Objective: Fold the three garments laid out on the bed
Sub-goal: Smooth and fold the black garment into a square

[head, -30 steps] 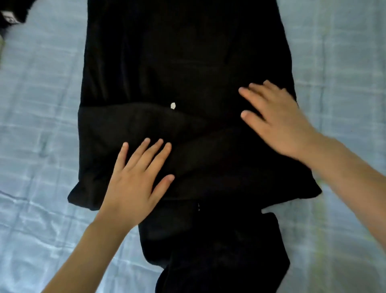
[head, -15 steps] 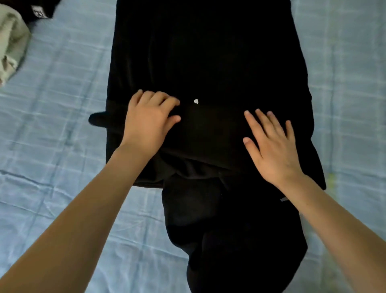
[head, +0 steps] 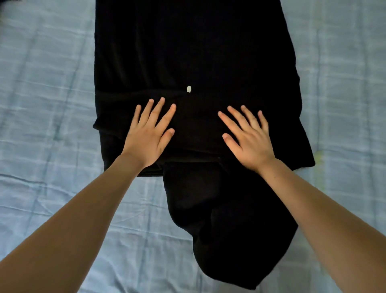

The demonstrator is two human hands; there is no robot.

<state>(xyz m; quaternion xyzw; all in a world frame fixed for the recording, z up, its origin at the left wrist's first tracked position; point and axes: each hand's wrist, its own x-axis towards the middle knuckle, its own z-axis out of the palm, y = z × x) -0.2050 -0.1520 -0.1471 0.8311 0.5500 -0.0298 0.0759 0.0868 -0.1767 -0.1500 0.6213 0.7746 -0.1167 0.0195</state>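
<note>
A black garment (head: 188, 48) lies lengthwise down the middle of the bed, with a folded band of cloth across its middle and a narrower part (head: 227, 225) running toward me. A small white fleck (head: 188, 89) sits on it just beyond the band. My left hand (head: 149, 136) lies flat on the left half of the band with its fingers spread. My right hand (head: 248, 138) lies flat on the right half, fingers spread too. Neither hand grips the cloth.
The bed is covered by a light blue checked sheet (head: 48, 87) with creases, showing on both sides of the garment. A dark scrap of cloth (head: 8, 1) shows at the top left corner.
My left hand uncurled from the band's far edge and now lies flat, lower down on it. My right hand shifted slightly toward the middle. The pale garment at the top left has left the view.
</note>
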